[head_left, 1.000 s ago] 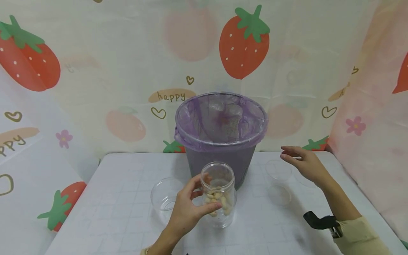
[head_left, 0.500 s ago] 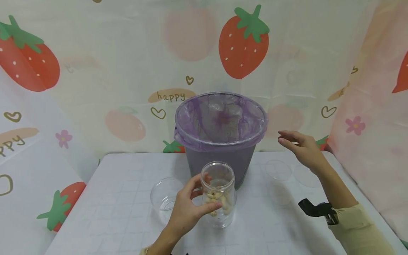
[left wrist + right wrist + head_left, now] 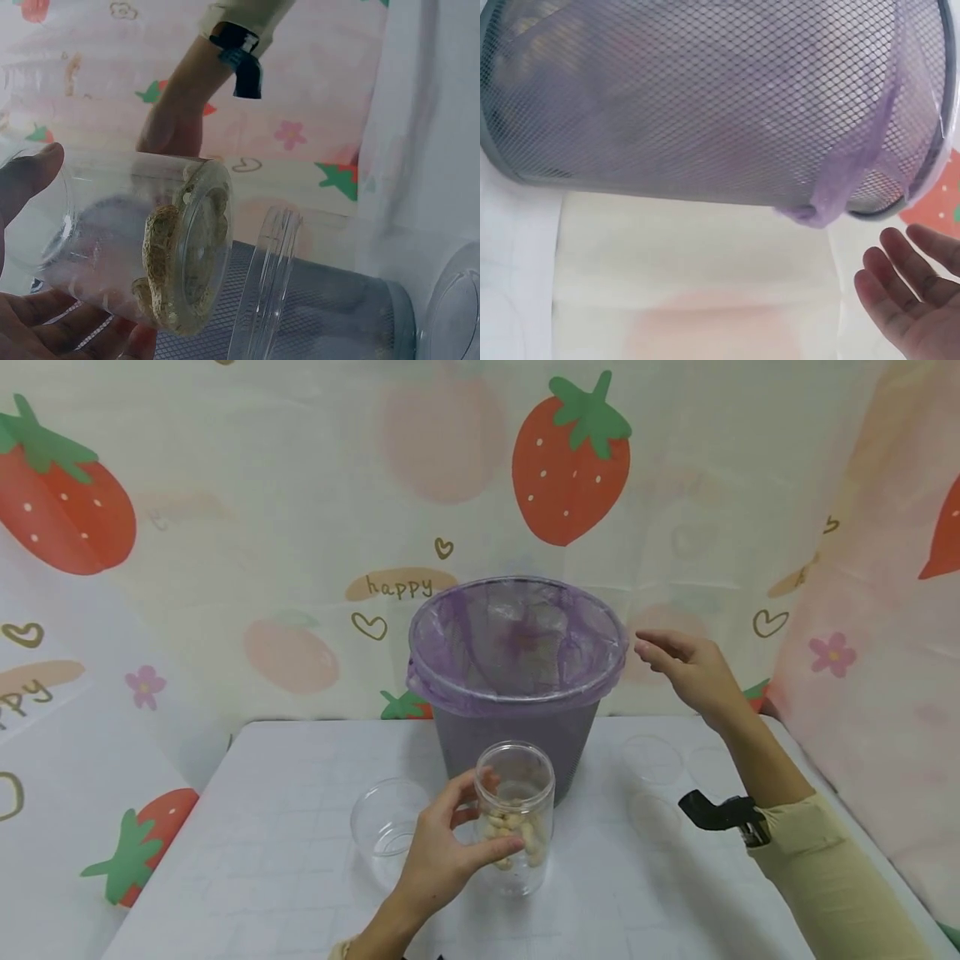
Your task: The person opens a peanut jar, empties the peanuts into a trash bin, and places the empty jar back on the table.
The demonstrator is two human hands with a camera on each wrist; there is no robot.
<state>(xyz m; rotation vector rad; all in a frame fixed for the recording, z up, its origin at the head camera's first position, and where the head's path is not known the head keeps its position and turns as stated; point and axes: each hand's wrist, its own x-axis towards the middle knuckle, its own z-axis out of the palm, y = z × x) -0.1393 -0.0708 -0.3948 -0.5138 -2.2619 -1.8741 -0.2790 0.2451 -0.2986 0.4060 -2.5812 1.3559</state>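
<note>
My left hand (image 3: 442, 847) grips a clear jar (image 3: 516, 777), its thumb across the near side and its fingers round the far side. Peanuts in their shells (image 3: 517, 839) lie in the jar's lower part; in the left wrist view a peanut (image 3: 159, 262) shows through the wall near the base. My right hand (image 3: 690, 675) is raised just right of the rim of a mesh bin (image 3: 517, 735) lined with a purple bag (image 3: 450, 681). Its fingers (image 3: 904, 270) are slightly bent, hold nothing visible and look apart from the bin in the right wrist view.
A clear round container (image 3: 386, 818) stands left of the jar. Right of the bin, several faint clear discs lie on the white table (image 3: 285, 860); one is a clear disc (image 3: 651, 760). A patterned curtain (image 3: 300, 527) hangs behind.
My right hand has risen from above the clear discs and moved left to beside the bin's rim. The left hand and jar have stayed in place.
</note>
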